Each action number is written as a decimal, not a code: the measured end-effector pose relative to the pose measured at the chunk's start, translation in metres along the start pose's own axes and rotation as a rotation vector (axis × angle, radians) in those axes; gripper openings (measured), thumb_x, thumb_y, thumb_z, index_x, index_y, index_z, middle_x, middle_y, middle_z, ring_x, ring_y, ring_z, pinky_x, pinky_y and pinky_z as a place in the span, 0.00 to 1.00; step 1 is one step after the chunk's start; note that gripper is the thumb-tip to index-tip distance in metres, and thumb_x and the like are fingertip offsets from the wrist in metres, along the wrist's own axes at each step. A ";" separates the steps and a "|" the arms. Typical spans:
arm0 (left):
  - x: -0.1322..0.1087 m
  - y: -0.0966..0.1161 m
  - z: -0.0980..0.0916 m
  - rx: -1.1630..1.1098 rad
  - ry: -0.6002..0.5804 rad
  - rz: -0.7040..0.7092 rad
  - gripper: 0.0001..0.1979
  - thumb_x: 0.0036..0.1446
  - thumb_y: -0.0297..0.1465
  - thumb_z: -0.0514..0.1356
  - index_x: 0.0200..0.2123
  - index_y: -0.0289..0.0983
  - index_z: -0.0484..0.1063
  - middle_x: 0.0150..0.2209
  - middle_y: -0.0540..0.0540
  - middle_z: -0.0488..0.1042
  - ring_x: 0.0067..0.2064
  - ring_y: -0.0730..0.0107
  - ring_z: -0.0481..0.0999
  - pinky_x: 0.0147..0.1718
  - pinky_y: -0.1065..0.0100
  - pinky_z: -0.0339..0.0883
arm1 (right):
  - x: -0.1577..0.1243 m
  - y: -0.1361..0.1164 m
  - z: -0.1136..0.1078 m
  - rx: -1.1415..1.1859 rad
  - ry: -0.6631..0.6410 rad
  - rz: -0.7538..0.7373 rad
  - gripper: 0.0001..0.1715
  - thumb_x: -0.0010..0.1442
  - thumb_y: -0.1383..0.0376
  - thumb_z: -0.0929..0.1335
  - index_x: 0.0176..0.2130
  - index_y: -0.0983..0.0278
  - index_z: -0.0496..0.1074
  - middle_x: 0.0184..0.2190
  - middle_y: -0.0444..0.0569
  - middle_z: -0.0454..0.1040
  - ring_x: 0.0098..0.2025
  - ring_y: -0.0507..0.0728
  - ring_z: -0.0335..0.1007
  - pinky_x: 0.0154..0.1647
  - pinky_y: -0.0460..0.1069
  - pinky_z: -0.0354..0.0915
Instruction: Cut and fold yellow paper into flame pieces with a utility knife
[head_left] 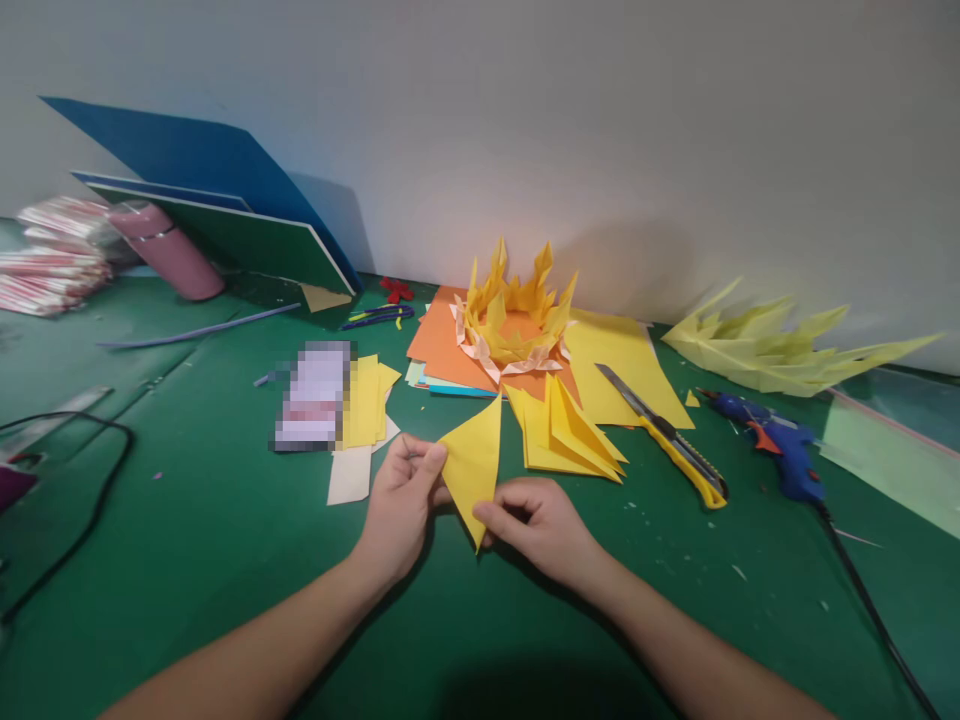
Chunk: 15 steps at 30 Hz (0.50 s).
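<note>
A folded piece of yellow paper (474,460) is held up over the green table (247,560), its long point toward the back. My left hand (401,505) pinches its left corner between thumb and fingers. Its lower tip is pinched by my right hand (544,530). Just behind my right hand lies a stack of folded yellow papers (566,435). Beyond it, a ring of folded orange-yellow paper points (517,330) with a pale pink base stands on orange sheets (442,345).
A yellow cutter (679,460) and blue glue gun (799,460) with a cable lie right, before a pale yellow paper piece (780,350). At left are a blurred-out phone (311,400), yellow strips (364,400), a pink bottle (169,250) and leaning boards (247,235).
</note>
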<state>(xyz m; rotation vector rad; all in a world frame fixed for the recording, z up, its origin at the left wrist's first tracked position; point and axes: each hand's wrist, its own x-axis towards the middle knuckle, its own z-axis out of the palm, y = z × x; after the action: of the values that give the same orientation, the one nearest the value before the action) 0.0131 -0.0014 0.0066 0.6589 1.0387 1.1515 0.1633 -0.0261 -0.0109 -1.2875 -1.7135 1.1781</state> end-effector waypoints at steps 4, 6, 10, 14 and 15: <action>-0.001 -0.001 0.002 -0.024 -0.031 -0.009 0.25 0.38 0.44 0.71 0.26 0.39 0.59 0.15 0.61 0.65 0.15 0.80 0.65 0.14 0.78 0.60 | -0.001 -0.002 0.001 -0.068 -0.032 -0.115 0.26 0.62 0.52 0.62 0.21 0.62 0.73 0.21 0.47 0.76 0.25 0.52 0.70 0.29 0.46 0.60; -0.002 -0.002 0.002 -0.037 -0.038 -0.009 0.24 0.38 0.43 0.71 0.26 0.39 0.59 0.15 0.61 0.64 0.14 0.80 0.63 0.14 0.78 0.59 | 0.000 -0.002 0.000 -0.040 -0.051 -0.127 0.26 0.63 0.53 0.60 0.22 0.61 0.74 0.24 0.47 0.79 0.27 0.53 0.72 0.32 0.47 0.63; -0.001 -0.002 0.002 -0.052 -0.005 0.023 0.24 0.38 0.43 0.72 0.26 0.38 0.60 0.15 0.61 0.64 0.15 0.81 0.64 0.16 0.78 0.60 | 0.001 -0.003 0.001 -0.053 -0.055 -0.120 0.24 0.63 0.56 0.60 0.22 0.61 0.74 0.20 0.46 0.78 0.26 0.53 0.72 0.32 0.46 0.63; 0.004 0.002 -0.001 -0.052 0.080 0.091 0.24 0.38 0.42 0.71 0.26 0.38 0.60 0.18 0.58 0.68 0.19 0.79 0.68 0.18 0.76 0.62 | -0.002 -0.004 0.004 -0.105 -0.083 -0.180 0.23 0.63 0.59 0.61 0.21 0.60 0.74 0.18 0.45 0.77 0.23 0.52 0.70 0.30 0.46 0.62; 0.006 0.003 -0.002 -0.051 0.100 0.117 0.23 0.39 0.41 0.71 0.26 0.38 0.60 0.18 0.58 0.68 0.19 0.80 0.67 0.18 0.77 0.62 | -0.003 -0.004 0.005 -0.117 -0.099 -0.213 0.23 0.63 0.60 0.61 0.21 0.60 0.74 0.18 0.45 0.77 0.22 0.52 0.70 0.30 0.46 0.62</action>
<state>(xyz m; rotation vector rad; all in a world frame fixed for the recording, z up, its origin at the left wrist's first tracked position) 0.0101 0.0047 0.0068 0.6338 1.0628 1.3194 0.1584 -0.0310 -0.0089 -1.0970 -1.9632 1.0459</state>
